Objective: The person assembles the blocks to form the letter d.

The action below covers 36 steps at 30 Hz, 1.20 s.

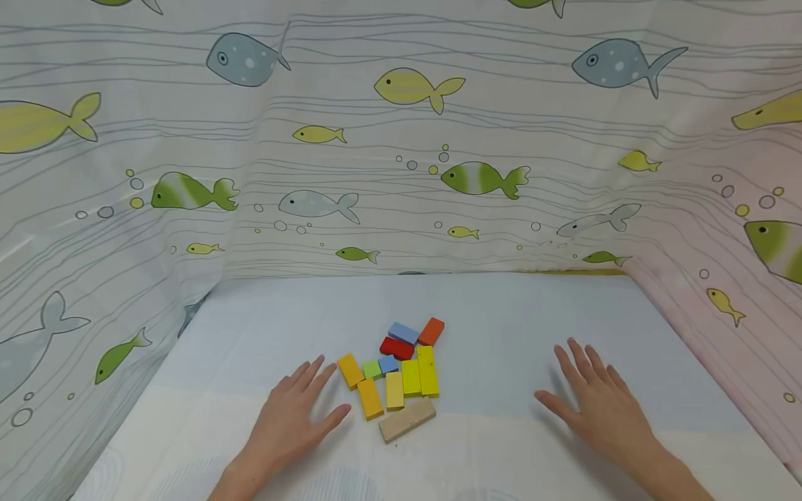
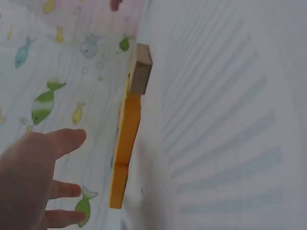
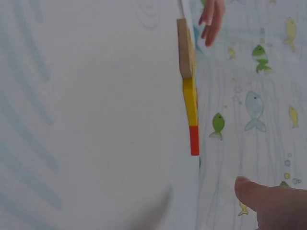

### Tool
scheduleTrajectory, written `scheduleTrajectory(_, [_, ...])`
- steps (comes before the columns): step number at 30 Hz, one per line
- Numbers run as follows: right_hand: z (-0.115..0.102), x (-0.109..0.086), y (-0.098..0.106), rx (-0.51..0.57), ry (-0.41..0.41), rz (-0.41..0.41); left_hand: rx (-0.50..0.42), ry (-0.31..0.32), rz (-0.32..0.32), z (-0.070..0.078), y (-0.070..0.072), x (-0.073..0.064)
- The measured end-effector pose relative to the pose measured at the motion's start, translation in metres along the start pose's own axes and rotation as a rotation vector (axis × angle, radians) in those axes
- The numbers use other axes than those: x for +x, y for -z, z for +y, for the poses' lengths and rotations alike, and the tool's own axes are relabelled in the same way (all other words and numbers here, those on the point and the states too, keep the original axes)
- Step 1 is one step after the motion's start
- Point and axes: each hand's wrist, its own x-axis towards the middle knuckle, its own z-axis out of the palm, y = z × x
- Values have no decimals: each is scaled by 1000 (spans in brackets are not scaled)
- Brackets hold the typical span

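A loose cluster of coloured wooden blocks lies at the middle of the table. Two orange blocks [image 1: 370,399] are at its left side, with a green block [image 1: 372,369] and small blue block [image 1: 388,364] beside them. Yellow blocks [image 1: 428,371] and a pale yellow block [image 1: 395,391] stand to the right. A natural wood block [image 1: 407,420] lies in front; red [image 1: 397,348], light blue [image 1: 404,333] and orange-red [image 1: 431,332] blocks lie behind. My left hand [image 1: 294,410], fingers spread, is just left of the orange blocks. Well right of the cluster, my right hand [image 1: 595,403] holds nothing, fingers extended.
A white tablecloth [image 1: 501,313] with faint pale-blue patterns covers the table. Fish-printed curtains [image 1: 351,160] enclose the back and both sides.
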Motion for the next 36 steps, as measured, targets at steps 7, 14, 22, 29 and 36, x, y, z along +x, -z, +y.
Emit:
scheduleTrajectory(7, [-12,3,-5,133,6,-16,-94,-18,-86,12,-2,-2])
scheduleTrajectory(14, [-20,5,-10,198,17,15,-191,-40,-65,23,-8,-3])
scheduleTrajectory(22, [-26,9,-22,265,75,65,-323,-157,-13,34,-12,-3])
scheduleTrajectory(29, [-32,13,-31,329,110,85,-446,-253,-45,41,-16,-4])
scheduleTrajectory(36, [-38,19,-42,373,101,47,-505,-367,-76,43,-21,-5])
